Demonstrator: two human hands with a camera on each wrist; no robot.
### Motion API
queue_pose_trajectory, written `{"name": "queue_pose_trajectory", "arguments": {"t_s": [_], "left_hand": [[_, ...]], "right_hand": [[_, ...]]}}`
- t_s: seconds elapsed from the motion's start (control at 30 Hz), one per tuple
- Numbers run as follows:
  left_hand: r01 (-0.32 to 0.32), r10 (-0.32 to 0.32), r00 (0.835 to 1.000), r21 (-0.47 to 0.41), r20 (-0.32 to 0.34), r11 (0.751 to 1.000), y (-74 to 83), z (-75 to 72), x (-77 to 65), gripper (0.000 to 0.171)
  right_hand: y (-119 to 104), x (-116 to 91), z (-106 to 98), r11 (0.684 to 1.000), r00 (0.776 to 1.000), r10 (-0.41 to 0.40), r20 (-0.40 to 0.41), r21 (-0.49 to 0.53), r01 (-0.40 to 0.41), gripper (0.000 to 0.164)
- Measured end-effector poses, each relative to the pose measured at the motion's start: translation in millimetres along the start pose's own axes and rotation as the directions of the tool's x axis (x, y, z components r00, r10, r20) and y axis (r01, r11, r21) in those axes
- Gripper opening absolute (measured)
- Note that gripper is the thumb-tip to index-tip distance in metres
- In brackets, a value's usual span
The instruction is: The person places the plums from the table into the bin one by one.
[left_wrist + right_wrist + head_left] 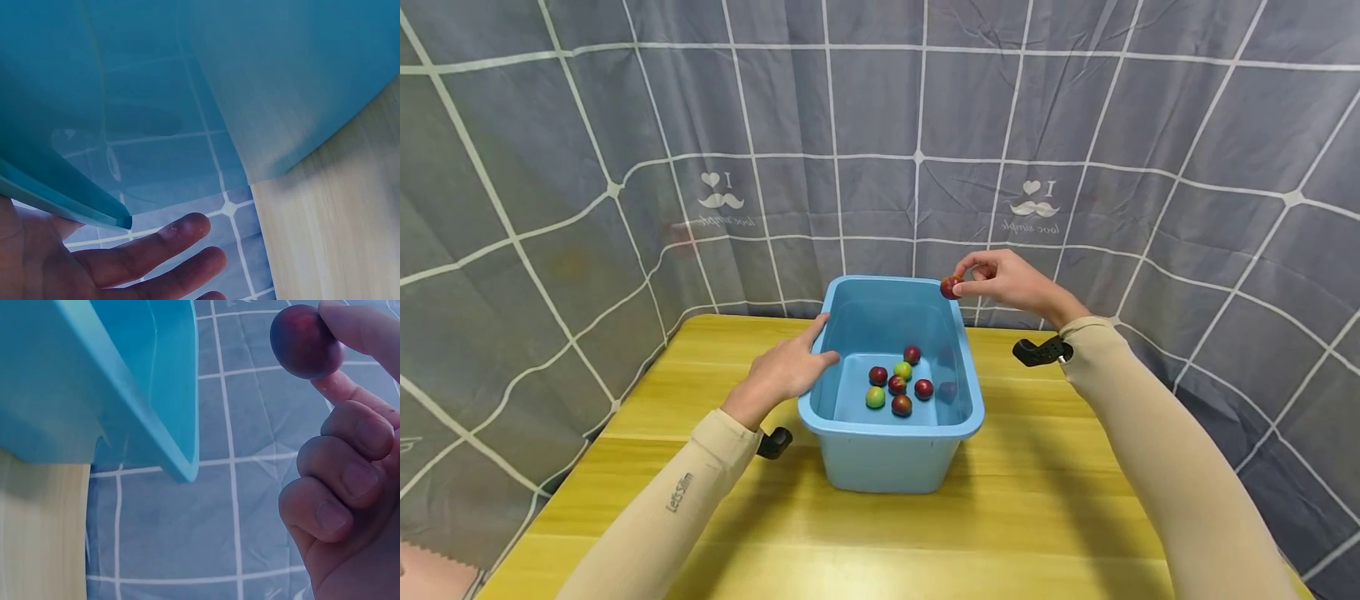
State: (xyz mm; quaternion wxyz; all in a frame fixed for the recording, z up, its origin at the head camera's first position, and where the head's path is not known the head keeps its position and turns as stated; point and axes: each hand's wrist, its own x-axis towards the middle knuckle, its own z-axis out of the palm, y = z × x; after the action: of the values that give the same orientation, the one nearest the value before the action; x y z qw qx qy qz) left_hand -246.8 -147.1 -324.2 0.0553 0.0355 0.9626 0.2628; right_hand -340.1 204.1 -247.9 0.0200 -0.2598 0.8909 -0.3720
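Observation:
My right hand (1011, 279) pinches a dark red plum (951, 287) between thumb and index finger, over the far right corner of a blue plastic tub (887, 458). In the right wrist view, the plum (306, 342) sits at the fingertips while the other fingers curl into the palm. My left hand (786, 367) rests at the tub's left rim, thumb over the edge. Its fingers (156, 250) stretch out loosely beneath the rim in the left wrist view. Several red plums (923, 389) and two green plums (876, 397) lie on the tub's floor.
The tub stands on a yellow wood-grain table (1037, 500), near its far edge. A grey curtain (880, 108) with white grid lines hangs behind and along both sides. Black straps with small devices (1041, 352) sit at both wrists.

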Motion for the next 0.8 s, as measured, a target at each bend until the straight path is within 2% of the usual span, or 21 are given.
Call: {"name": "queue_pose_trajectory", "arguments": {"t_s": [0.27, 0.5, 0.8], "left_hand": [[0.001, -0.001, 1.0, 0.015, 0.005, 1.0, -3.6, 1.9, -0.8, 0.078], [0.002, -0.002, 1.0, 0.017, 0.004, 1.0, -1.7, -1.0, 0.6, 0.078], [0.004, -0.004, 1.0, 0.018, 0.005, 1.0, -0.8, -0.5, 1.5, 0.077]], "right_hand": [[-11, 12, 10, 1.0, 0.998, 0.001, 0.062, -0.027, 0.001, 0.026], [-19, 24, 14, 0.999, 0.995, -0.016, 0.101, -0.038, 0.02, 0.029], [-25, 38, 26, 0.999, 0.987, 0.001, 0.161, -0.034, 0.005, 0.03]]}}
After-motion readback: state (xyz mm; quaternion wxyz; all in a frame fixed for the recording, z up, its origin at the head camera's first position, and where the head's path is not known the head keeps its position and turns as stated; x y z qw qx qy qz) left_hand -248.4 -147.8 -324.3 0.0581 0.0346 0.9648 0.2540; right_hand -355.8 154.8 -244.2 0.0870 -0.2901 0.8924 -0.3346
